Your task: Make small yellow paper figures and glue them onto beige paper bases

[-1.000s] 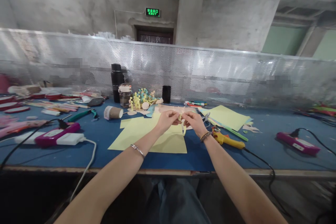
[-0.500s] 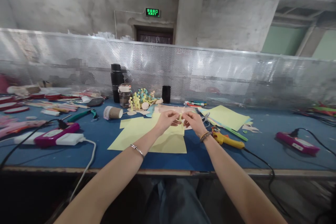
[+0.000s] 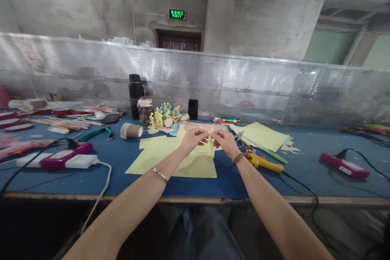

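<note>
My left hand (image 3: 194, 138) and my right hand (image 3: 223, 140) meet at the fingertips above yellow paper sheets (image 3: 195, 165) on the blue table. Between them both hands pinch a small strip of yellow paper (image 3: 211, 143), which hangs down a little; its upper part is hidden by the fingers. Scissors (image 3: 239, 138) lie just beyond my right hand, and a yellow glue gun (image 3: 265, 163) rests to the right of my right wrist. Behind the hands is a pale pink sheet (image 3: 195, 126).
A paper cup (image 3: 131, 131) lies on its side at the left, near a black flask (image 3: 135, 96), a jar (image 3: 145, 110) and small yellow figures (image 3: 157, 117). Purple power strips (image 3: 65, 157) with cables lie on both sides. A phone (image 3: 193, 109) stands behind.
The fingertips have shifted slightly, and the strip between my hands now hangs at a different angle. The things on the table have not moved.
</note>
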Demonstrator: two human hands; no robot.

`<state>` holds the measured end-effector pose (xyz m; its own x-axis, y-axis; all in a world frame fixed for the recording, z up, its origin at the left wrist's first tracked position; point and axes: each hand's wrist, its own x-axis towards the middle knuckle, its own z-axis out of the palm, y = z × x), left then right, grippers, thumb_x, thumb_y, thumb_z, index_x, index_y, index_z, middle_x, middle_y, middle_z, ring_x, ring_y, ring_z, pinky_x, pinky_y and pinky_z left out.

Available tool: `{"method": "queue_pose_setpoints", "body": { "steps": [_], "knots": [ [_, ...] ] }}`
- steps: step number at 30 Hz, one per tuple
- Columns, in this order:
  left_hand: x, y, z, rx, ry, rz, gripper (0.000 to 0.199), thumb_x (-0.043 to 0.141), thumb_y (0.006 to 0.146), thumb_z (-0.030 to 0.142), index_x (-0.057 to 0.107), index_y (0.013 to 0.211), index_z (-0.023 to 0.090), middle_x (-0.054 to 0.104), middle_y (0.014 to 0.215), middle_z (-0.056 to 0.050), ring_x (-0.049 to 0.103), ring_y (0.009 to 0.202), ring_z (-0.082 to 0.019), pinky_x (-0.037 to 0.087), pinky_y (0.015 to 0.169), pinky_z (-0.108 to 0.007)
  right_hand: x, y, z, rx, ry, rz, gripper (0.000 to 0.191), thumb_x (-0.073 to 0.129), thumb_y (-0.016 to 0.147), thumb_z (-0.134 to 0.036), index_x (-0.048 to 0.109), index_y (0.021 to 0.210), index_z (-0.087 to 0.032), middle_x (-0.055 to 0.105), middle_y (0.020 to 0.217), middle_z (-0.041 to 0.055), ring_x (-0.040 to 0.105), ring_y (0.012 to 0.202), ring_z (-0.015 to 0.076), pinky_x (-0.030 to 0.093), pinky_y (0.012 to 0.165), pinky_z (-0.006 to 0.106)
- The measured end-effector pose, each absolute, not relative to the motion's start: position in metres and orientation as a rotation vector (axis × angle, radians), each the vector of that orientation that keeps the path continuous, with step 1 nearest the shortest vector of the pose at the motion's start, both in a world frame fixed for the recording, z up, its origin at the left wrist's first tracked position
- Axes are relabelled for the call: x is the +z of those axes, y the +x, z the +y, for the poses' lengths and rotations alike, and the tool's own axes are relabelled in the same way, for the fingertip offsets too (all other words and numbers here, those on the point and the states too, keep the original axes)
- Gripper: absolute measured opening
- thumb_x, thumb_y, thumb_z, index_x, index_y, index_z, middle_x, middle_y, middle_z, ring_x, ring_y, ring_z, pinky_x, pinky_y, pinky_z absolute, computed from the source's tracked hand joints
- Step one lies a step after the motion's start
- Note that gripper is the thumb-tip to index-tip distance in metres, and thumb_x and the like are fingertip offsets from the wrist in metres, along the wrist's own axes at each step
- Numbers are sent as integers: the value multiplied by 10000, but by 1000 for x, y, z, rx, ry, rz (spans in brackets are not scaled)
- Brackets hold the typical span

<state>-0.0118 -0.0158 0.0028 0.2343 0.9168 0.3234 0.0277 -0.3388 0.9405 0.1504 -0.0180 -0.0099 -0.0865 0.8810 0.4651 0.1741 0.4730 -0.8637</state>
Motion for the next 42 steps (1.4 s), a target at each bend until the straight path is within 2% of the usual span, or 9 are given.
{"method": "queue_pose_setpoints", "body": {
  "steps": [5, 9, 12, 24, 38, 42],
  "knots": [
    [2, -13, -15, 1274, 1581, 912, 274, 645, 689, 407, 648, 789, 153, 656, 737, -44, 622, 650, -124, 459, 538, -190, -8, 148, -21, 989, -909, -1477, 317, 586, 726, -462, 599, 767, -148, 650, 782, 42, 586, 435, 95, 434, 371, 186],
    [0, -13, -13, 1277, 1554, 908, 266, 640, 691, 403, 645, 793, 157, 653, 682, -37, 615, 626, -120, 457, 541, -196, -9, 147, -20, 1053, -903, -1487, 291, 644, 690, -421, 604, 760, -142, 650, 694, 39, 637, 530, 133, 504, 469, 209],
    [0, -12, -12, 1278, 1527, 910, 269, 656, 675, 394, 640, 790, 152, 663, 728, -46, 624, 626, -123, 463, 550, -205, -10, 147, -20, 1020, -921, -1488, 298, 651, 684, -427, 609, 742, -137, 645, 621, 36, 636, 532, 136, 522, 504, 226],
    [1, -13, -14, 1228, 1505, 879, 302, 670, 668, 412, 644, 794, 139, 687, 794, -75, 634, 630, -125, 476, 580, -222, -10, 150, -18, 890, -929, -1493, 299, 647, 676, -421, 627, 747, -132, 614, 569, 8, 580, 442, 106, 479, 444, 213],
    [1, -13, -13, 1216, 1518, 869, 322, 625, 713, 441, 649, 839, 145, 687, 807, -79, 633, 628, -123, 476, 569, -221, -10, 150, -18, 871, -936, -1488, 300, 640, 687, -420, 629, 760, -130, 600, 560, 5, 570, 430, 105, 471, 435, 214],
    [3, -13, -14, 1229, 1560, 901, 323, 652, 689, 439, 654, 816, 143, 682, 804, -76, 638, 645, -130, 477, 562, -211, -11, 151, -17, 865, -930, -1494, 308, 640, 686, -429, 628, 761, -130, 600, 554, 5, 568, 432, 107, 469, 440, 217]
  ]
}}
